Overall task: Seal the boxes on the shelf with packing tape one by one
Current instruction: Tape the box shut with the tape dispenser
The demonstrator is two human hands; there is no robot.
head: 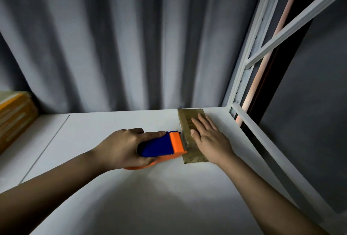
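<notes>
Cardboard, brownish-olive: a small flat box (pixel 189 137) lies on the white shelf (pixel 116 187) near the back right corner, just beside the metal frame upright (pixel 242 77). Right hand (pixel 208 137) rests flat on the box lid w/ fingers straight and slightly spread, palm down, prob. to pin the box so it won't slide while tape gets pulled across. Left hand (pixel 122 146) grips the blue handle of the tape dispenser (pixel 165 146), fingers curled round it; the orange head of the dispenser touches the box's left edge, approx. mid-length, which looks like the start or end of a strip across the top. A glossy bit at that edge may be tape, can't tell for sure. At far left, well apart, another box (pixel 15 118) in yellow-brown w/ pale tape strips sits on the shelf, partly cut off by the view. Grey curtain (pixel 122 37) hangs behind the shelf.
</notes>
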